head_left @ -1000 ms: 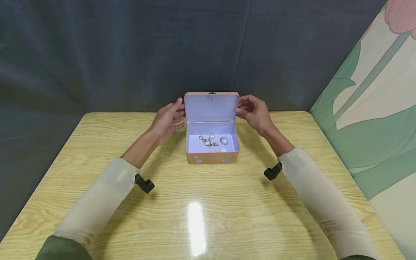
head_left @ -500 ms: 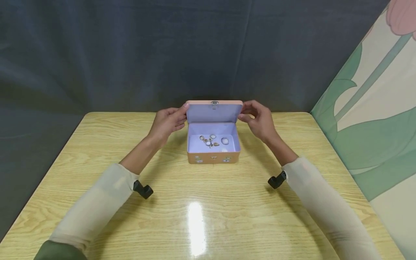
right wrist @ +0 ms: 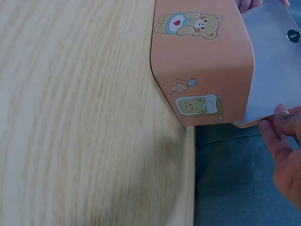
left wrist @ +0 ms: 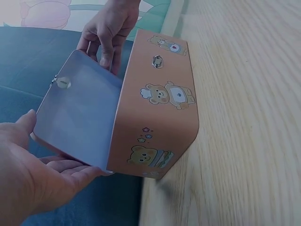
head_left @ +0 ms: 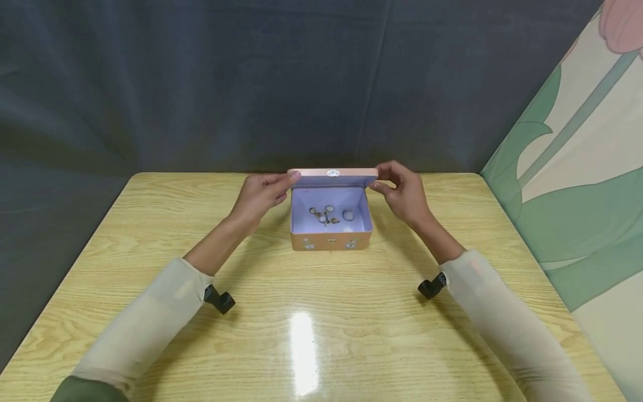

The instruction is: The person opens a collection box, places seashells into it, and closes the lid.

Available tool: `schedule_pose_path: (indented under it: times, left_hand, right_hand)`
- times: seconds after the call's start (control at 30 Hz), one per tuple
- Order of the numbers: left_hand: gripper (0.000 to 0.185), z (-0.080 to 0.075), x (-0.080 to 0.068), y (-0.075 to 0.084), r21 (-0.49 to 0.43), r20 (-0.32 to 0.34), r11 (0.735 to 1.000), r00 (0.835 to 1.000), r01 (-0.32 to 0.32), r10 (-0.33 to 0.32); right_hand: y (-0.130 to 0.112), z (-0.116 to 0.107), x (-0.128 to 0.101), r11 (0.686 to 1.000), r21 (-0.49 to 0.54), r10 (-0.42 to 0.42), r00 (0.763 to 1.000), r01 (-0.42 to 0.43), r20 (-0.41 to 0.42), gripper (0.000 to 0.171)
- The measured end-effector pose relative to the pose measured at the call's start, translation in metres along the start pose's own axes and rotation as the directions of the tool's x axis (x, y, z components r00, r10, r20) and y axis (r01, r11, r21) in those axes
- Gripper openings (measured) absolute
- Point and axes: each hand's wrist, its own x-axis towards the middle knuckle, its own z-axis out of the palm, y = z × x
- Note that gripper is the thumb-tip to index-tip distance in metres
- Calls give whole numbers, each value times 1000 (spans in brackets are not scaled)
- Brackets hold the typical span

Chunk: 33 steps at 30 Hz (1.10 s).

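A small orange tin box [head_left: 313,242] with a hinged lid [head_left: 334,180] stands near the table's back edge. Several small seashells [head_left: 348,215], white and brown, lie on its pale lilac floor. The lid tilts forward, partly raised. My left hand [head_left: 258,196] holds its left end, thumb on the front corner and fingers along the side. At the opposite end, my right hand [head_left: 406,195] pinches the lid's edge between thumb and fingers. Bear pictures decorate the box's outer wall [left wrist: 127,108] in the left wrist view. In the right wrist view, the right thumb touches the lid rim [right wrist: 256,121].
The wooden table [head_left: 351,312] spreads in front of the box, with a bright reflection on it. A dark curtain [head_left: 251,84] hangs behind its back edge. A flower-patterned cloth [head_left: 593,223] borders the right side.
Both hands have swung the lid forward and down from nearly upright to a low slant. The box's lower part stays in place, and the shells still lie inside.
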Motion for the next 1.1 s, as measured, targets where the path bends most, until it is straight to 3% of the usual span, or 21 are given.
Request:
schedule_pose_path:
  times: [0.3,0.6,0.77,0.93,1.1]
  left_hand:
    - [60,-3,-5,-3,19,51,999,998,43,-44]
    - [63,-10,-10,-13,100,99,995,995,-24,15]
    - [66,-10,-11,-19,129,104,991,994,-33,19]
    - [67,-7,-13,-21,132,117,990,993,-47,32]
    - [67,-6,-15,-21,128,127,990,991,-63,47]
  right_hand:
    - [1,-1,-7,999,-8,47,999,-47,20,19]
    - [-3,-2,-17,998,27,51,997,-52,58,23]
    - [-8,-5,-29,992,32,121,990,-123,72,32]
    - [-20,-12,-49,962,46,263,960,-268,97,31]
    - [-36,-16,-65,911,137,361,911,-390,198,28]
